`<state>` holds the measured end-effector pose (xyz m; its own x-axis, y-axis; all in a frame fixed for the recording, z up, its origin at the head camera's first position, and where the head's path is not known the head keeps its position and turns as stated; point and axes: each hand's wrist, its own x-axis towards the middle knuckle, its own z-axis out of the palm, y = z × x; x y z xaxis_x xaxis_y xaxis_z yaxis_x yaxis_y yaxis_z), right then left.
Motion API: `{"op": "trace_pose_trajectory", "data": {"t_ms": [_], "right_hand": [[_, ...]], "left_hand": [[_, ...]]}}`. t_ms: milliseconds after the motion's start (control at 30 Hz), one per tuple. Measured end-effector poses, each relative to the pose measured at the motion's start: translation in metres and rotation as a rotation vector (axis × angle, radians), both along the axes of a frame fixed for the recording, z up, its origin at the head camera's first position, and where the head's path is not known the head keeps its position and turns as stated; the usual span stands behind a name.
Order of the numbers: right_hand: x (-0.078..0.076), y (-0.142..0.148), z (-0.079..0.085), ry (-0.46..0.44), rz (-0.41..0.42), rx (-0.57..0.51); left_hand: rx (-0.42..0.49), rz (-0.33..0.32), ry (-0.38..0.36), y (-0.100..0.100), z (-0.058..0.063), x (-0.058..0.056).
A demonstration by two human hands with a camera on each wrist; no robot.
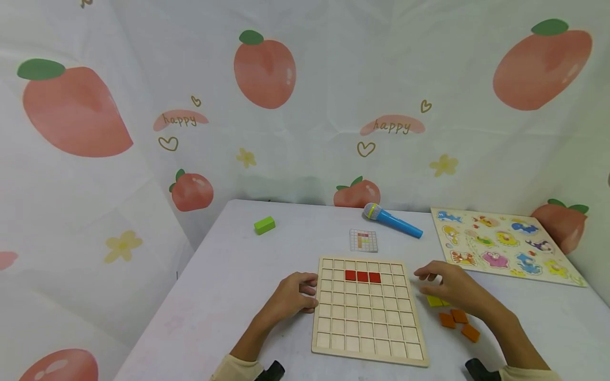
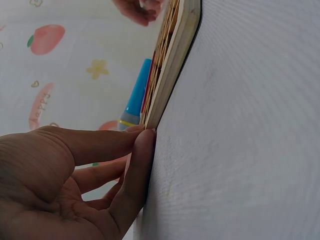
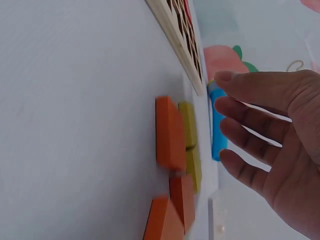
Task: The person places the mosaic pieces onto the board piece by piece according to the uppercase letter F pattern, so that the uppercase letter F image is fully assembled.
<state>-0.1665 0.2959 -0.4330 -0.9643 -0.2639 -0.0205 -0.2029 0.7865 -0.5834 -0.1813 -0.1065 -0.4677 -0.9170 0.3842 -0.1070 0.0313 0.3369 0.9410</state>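
A square wooden grid board (image 1: 364,312) lies on the table between the hands. Three red square tiles (image 1: 362,277) sit side by side in one of its upper rows. At the board's left edge, the left hand (image 1: 292,296) pinches the rim with thumb and fingertips, seen close up in the left wrist view. The right hand (image 1: 450,286) hovers off the board's right side, fingers loosely bent and holding nothing. Beneath it are yellow tiles (image 1: 436,301), partly hidden by the hand in the head view. Three orange tiles (image 1: 459,316) lie just nearer, loose on the table.
Behind the board is a small printed grid card (image 1: 364,241). A blue toy microphone (image 1: 397,223) lies at the back, and a green block (image 1: 264,225) stands at the back left. An animal puzzle board (image 1: 507,243) occupies the back right, near the right hand.
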Motion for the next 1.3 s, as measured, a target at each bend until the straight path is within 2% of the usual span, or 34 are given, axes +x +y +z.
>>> {"op": "trace_pose_trajectory", "data": {"t_ms": [400, 733, 833, 1300], "right_hand": [[0.014, 0.036, -0.002, -0.057, -0.076, 0.049], [0.026, 0.06, -0.005, -0.054, -0.135, 0.094], [0.027, 0.066, -0.006, -0.082, -0.156, 0.099], [0.036, 0.091, -0.012, -0.148, -0.188, 0.136]], "left_hand": [[-0.002, -0.005, 0.003, -0.001, -0.001, 0.0], [0.002, -0.009, 0.009, -0.001, -0.001, 0.0], [0.011, -0.01, 0.005, -0.001, -0.001, 0.0], [0.016, -0.009, -0.007, 0.0, 0.001, -0.001]]}}
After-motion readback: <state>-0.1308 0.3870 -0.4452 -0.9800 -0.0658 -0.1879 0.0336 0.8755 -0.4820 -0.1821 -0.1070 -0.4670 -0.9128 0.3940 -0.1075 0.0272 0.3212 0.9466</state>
